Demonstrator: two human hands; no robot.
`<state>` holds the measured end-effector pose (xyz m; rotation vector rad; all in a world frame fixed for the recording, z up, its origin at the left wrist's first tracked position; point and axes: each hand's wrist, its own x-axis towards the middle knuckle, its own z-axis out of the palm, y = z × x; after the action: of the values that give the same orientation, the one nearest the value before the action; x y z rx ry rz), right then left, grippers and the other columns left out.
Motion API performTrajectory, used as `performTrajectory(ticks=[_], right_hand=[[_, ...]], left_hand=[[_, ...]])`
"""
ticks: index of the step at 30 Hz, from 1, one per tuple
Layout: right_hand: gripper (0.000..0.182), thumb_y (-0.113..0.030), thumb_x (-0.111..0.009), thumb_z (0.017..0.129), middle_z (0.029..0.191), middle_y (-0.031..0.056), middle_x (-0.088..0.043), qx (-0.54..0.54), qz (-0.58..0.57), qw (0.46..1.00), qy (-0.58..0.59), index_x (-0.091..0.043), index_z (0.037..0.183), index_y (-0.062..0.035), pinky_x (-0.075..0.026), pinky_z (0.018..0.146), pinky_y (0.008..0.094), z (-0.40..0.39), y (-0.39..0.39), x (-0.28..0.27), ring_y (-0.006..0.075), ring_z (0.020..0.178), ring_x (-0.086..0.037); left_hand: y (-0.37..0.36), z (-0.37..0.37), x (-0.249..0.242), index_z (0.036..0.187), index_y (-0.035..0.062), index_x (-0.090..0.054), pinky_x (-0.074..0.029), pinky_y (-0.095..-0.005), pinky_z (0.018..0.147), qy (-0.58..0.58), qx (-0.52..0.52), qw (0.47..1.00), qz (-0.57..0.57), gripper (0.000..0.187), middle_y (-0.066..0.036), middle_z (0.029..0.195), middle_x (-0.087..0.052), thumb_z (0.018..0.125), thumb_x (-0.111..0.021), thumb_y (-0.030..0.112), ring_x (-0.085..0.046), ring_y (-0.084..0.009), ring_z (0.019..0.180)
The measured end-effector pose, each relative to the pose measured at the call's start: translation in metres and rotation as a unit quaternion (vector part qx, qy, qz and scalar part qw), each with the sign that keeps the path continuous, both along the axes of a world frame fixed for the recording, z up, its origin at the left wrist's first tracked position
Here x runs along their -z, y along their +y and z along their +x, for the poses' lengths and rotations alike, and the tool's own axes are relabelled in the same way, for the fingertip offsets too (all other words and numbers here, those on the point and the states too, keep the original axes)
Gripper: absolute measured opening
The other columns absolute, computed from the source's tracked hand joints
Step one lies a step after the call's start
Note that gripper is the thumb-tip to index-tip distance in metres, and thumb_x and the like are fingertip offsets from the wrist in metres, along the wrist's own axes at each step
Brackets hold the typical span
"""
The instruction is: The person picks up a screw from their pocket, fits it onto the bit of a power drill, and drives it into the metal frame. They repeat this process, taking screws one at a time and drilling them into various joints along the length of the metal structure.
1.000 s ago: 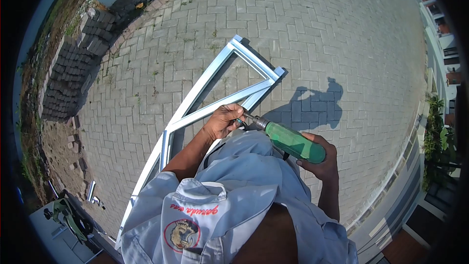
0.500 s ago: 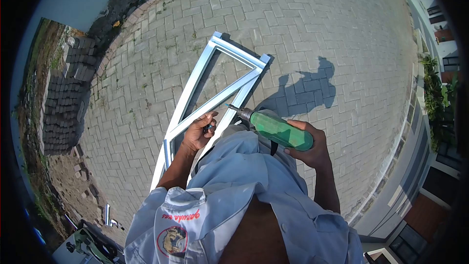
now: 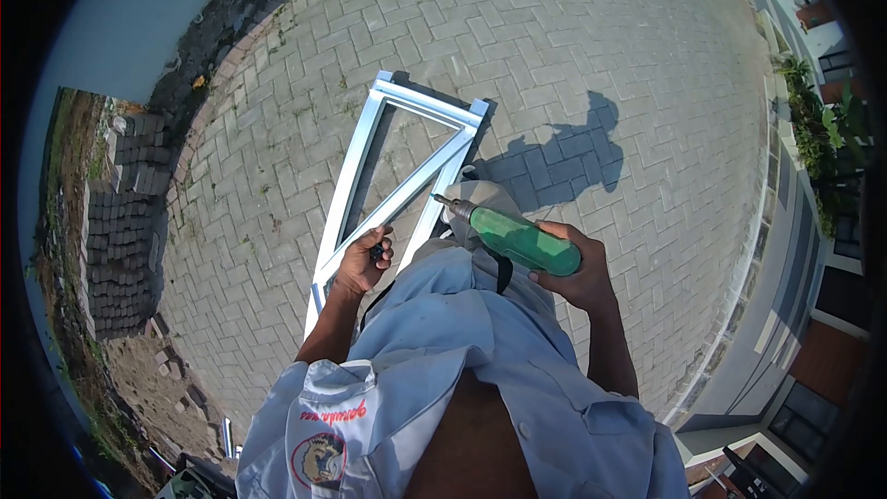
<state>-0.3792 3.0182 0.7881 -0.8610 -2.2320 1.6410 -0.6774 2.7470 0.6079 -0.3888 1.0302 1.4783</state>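
Observation:
My right hand (image 3: 582, 270) is wrapped round the rear of a green power drill (image 3: 519, 237). The drill's dark chuck and bit point left, over the near rail of a silvery metal frame (image 3: 357, 164). That frame lies on the paving, with a diagonal brace (image 3: 407, 188) running between its long rails. My left hand (image 3: 363, 263) is closed above the lower part of the frame, near the foot of the brace. Small dark pieces show between its fingers, too small to name.
Block paving (image 3: 268, 249) spreads all around. Stacked paving blocks (image 3: 120, 254) stand at the left beside bare soil. A planted strip (image 3: 813, 120) and building fronts line the right. My bent knee (image 3: 480, 196) is close beside the frame.
The view has shifted, so the frame appears farther left. More of my knee shows beside it. Both hands keep their hold, and the drill appears slightly left of where it was.

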Motion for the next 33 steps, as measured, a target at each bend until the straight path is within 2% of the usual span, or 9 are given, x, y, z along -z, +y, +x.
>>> performTrajectory(ticks=[8,18,21,24,30,33], right_hand=[[0.071,-0.006,-0.088,0.066,0.114,0.0147,-0.075,0.011,-0.003,1.000,0.002,-0.065,0.133,-0.0022,-0.057,0.093,0.0343,-0.006,0.005,0.006,0.0215,0.105,-0.074],[0.070,-0.006,-0.089,0.066,0.114,0.0142,-0.076,0.021,-0.010,0.999,-0.024,-0.065,0.133,-0.0019,-0.057,0.092,0.0346,-0.016,0.013,0.006,0.0206,0.104,-0.074],[0.070,-0.004,-0.088,0.066,0.116,0.0146,-0.075,0.028,-0.016,0.999,-0.043,-0.065,0.133,-0.0018,-0.057,0.094,0.0349,-0.021,0.018,0.000,0.0204,0.106,-0.073],[0.070,-0.003,-0.088,0.067,0.119,0.0150,-0.074,0.032,-0.021,0.999,-0.036,-0.065,0.133,-0.0012,-0.056,0.095,0.0346,-0.025,0.028,0.001,0.0206,0.108,-0.072],[0.070,-0.002,-0.088,0.068,0.121,0.0148,-0.073,0.076,-0.036,0.995,-0.049,-0.063,0.134,0.0014,-0.056,0.096,0.0348,-0.047,0.057,0.017,0.0203,0.109,-0.071],[0.071,-0.006,-0.088,0.069,0.118,0.0166,-0.073,0.092,-0.032,0.993,-0.067,-0.062,0.135,0.0027,-0.056,0.095,0.0351,-0.064,0.083,0.046,0.0202,0.107,-0.071]], left_hand=[[-0.025,-0.002,0.012,0.114,0.0051,-0.063,-0.039,-0.0244,0.054,0.007,-0.029,0.999,-0.031,0.033,-0.001,0.079,-0.061,0.097,-0.073,0.031,-0.057,-0.0138,0.065],[-0.017,-0.013,0.016,0.116,0.0044,-0.061,-0.040,-0.0251,0.054,0.000,-0.046,0.999,-0.017,0.036,-0.002,0.080,-0.061,0.097,-0.074,0.031,-0.058,-0.0149,0.066],[-0.013,-0.013,0.022,0.116,0.0044,-0.062,-0.040,-0.0249,0.054,0.009,-0.046,0.998,-0.049,0.036,-0.002,0.080,-0.060,0.097,-0.074,0.032,-0.058,-0.0149,0.066],[-0.007,-0.018,0.033,0.113,0.0051,-0.063,-0.040,-0.0247,0.054,-0.005,-0.055,0.998,-0.035,0.033,-0.002,0.080,-0.060,0.097,-0.073,0.032,-0.058,-0.0148,0.066],[0.008,-0.022,0.036,0.109,0.0069,-0.064,-0.041,-0.0256,0.054,0.012,-0.089,0.995,-0.044,0.030,-0.002,0.078,-0.061,0.098,-0.073,0.033,-0.059,-0.0151,0.064],[0.009,-0.024,0.036,0.112,0.0058,-0.063,-0.040,-0.0259,0.055,0.021,-0.093,0.993,-0.069,0.032,-0.002,0.080,-0.060,0.098,-0.072,0.033,-0.058,-0.0151,0.066]])
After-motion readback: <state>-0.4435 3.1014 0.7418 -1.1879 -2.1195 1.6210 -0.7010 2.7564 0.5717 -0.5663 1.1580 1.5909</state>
